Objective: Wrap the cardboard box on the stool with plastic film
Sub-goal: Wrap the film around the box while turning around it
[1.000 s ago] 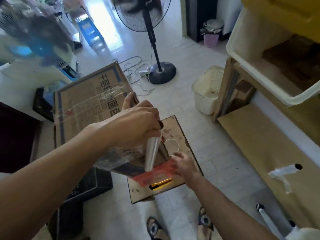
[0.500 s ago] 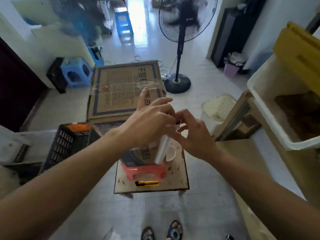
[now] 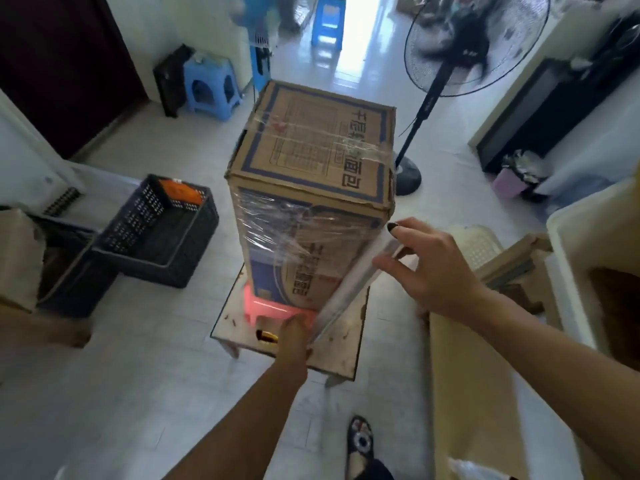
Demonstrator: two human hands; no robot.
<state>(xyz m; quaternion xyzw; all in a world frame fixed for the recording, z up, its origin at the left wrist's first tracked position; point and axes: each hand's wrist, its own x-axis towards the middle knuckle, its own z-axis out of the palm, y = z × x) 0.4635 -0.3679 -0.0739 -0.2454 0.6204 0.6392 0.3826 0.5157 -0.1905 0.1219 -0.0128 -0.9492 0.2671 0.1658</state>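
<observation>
A: Though the cardboard box (image 3: 311, 188) stands upright in plain sight, how much of what's under it can you make out?

B: Little. It sits on a pink stool (image 3: 266, 306), which rests on a low wooden table (image 3: 346, 355); the box covers most of the stool's seat. Something yellow and black on the table is half hidden behind the left hand (image 3: 294, 336), so I can't tell what it is.

A: And the plastic film (image 3: 277, 237)?

B: Crinkled bands cross the box's top and front. The sheet stretches from the front face to the film roll (image 3: 349, 289), held slanted just beside the box's near right corner.

A: The hands?

B: The left hand grips the roll's lower end, fingers curled around it and mostly out of sight. The right hand (image 3: 433, 261) is at the upper end, thumb and fingers closed loosely around the roll, index finger extended toward the box's edge. Both forearms reach in from below.

A: Anything blurred?

B: The standing fan (image 3: 474, 39) behind the box.
</observation>
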